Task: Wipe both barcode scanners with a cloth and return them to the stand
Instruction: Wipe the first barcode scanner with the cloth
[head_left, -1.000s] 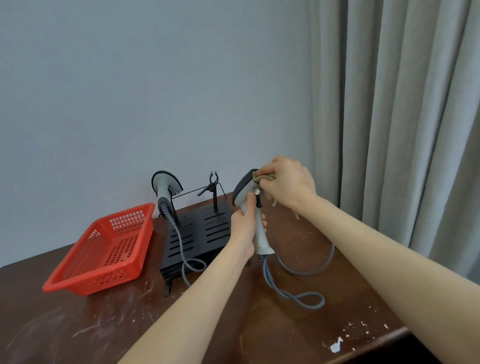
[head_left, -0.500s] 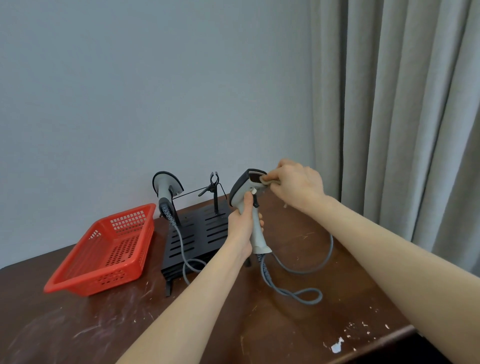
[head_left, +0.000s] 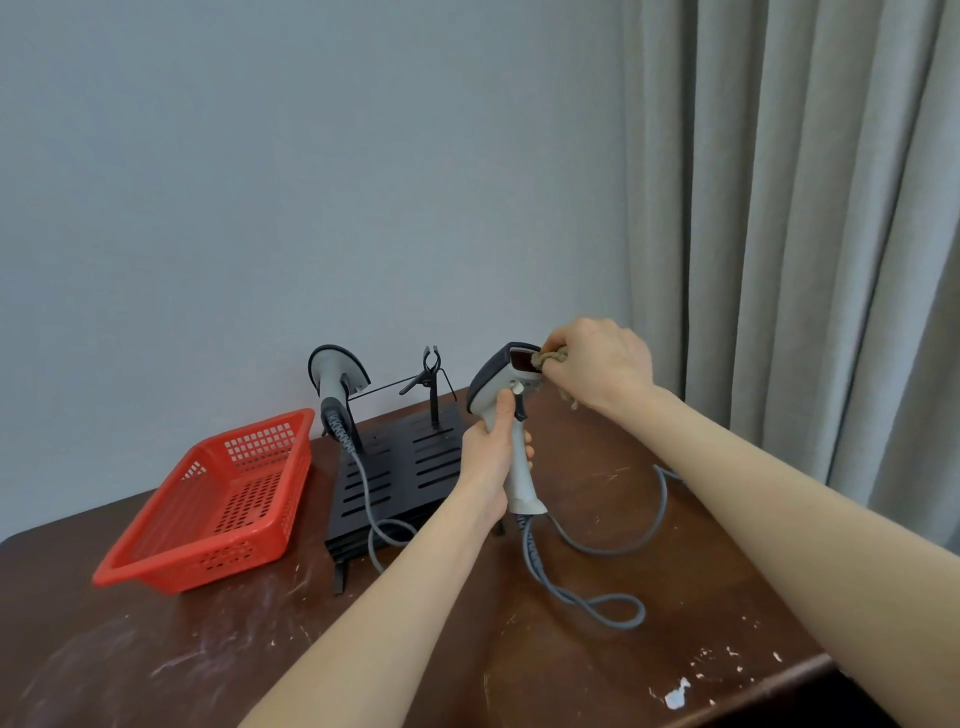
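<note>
My left hand (head_left: 491, 457) grips the handle of a grey barcode scanner (head_left: 514, 415) and holds it upright above the table, its dark window facing right. My right hand (head_left: 597, 369) pinches a small brown cloth (head_left: 553, 357) against the scanner's window. A grey cable (head_left: 597, 605) trails from the handle onto the table. The second scanner (head_left: 335, 376) hangs at the left end of the black slotted stand (head_left: 400, 478). A black clip post (head_left: 431, 387) on the stand's right side holds nothing.
A red perforated basket (head_left: 218, 501) sits left of the stand on the scuffed brown table (head_left: 208, 665). Grey curtains (head_left: 805, 234) hang at the right, a plain wall behind. The table's front right edge runs near the white paint chips (head_left: 678, 693).
My right hand with the cloth has slid from the top of the scanner's head to its front window. The scanner has tilted slightly in my left hand.
</note>
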